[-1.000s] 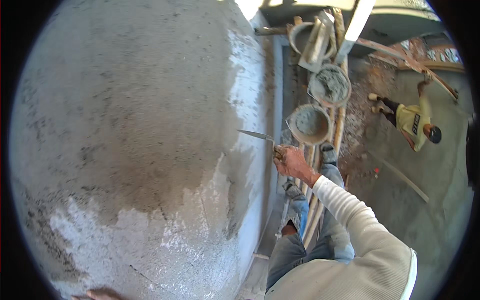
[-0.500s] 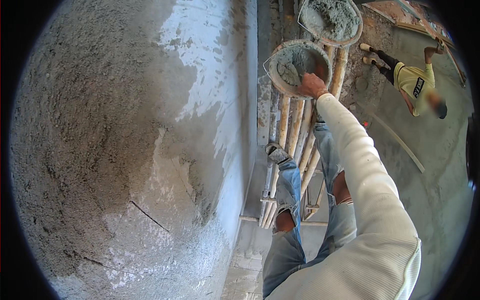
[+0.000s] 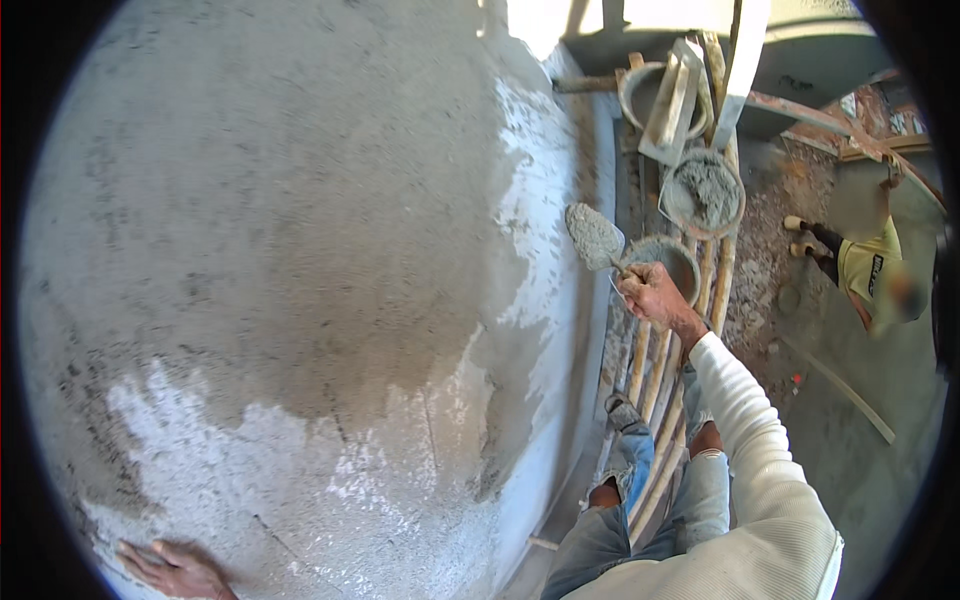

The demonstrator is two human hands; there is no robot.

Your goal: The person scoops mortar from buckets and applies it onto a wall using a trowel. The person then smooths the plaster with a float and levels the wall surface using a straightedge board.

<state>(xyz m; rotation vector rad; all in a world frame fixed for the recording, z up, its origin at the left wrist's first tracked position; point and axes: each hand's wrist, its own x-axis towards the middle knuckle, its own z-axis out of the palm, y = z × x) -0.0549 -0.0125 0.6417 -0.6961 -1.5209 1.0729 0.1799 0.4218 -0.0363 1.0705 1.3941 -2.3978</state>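
My right hand (image 3: 650, 298) grips a pointing trowel (image 3: 594, 236), its blade heaped with wet grey mortar, just beside a round bucket (image 3: 672, 262) of grey mortar that is partly hidden behind the hand. Another bucket (image 3: 708, 195) of thicker mortar stands beyond it. My left hand (image 3: 172, 570) lies open, fingers spread, on the rough wall (image 3: 270, 250) at the lower left. The wall has grey render and whitish patches toward its right and lower parts.
My feet rest on bamboo poles (image 3: 655, 390). Further along are a third bucket (image 3: 640, 95), a wooden float (image 3: 672, 100) and a pale plank (image 3: 742, 60). A co-worker in a yellow shirt (image 3: 862, 262) is on the floor (image 3: 850, 370) at right, beside long timber.
My right hand dipped into the near bucket, then lifted out with mortar on the trowel, which was bare a second ago. My left hand shows more fully on the wall.
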